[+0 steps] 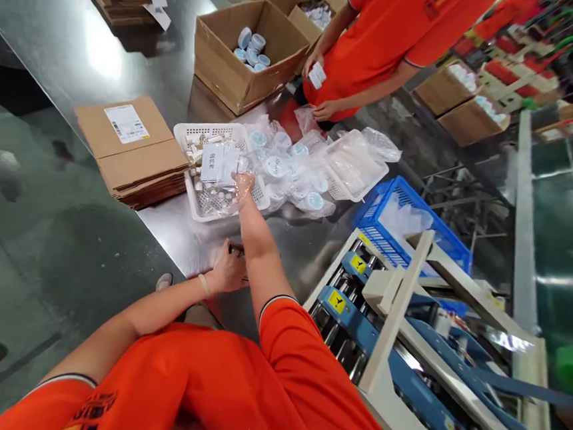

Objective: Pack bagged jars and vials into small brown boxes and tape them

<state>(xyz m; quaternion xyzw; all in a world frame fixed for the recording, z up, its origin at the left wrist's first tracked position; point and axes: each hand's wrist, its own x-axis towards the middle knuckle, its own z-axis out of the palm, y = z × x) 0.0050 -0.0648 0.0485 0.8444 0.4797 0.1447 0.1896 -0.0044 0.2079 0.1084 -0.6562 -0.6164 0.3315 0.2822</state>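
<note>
My right hand point(243, 184) reaches over the right side of a white perforated basket point(200, 213). Its fingers are closed on a clear plastic bag point(231, 158), whose film partly covers them. White labelled cards point(213, 163) show at the bag. Small white and brown items point(199, 186) lie beneath in the basket. Closer to my body, my left hand point(229, 268) is curled low over the metal table's front edge. Something dark shows at its fingers, too small to make out. Right of the basket lie several bagged round white tubs point(276, 167) with pale blue lids.
Flattened cardboard boxes point(136, 148) are stacked at left. A carton point(228, 79) of round tubs stands behind. A co-worker point(381, 49) across the table holds a white item and plastic. A second white basket point(355, 164), a blue crate point(406, 219) and a roller conveyor point(350, 294) are at right.
</note>
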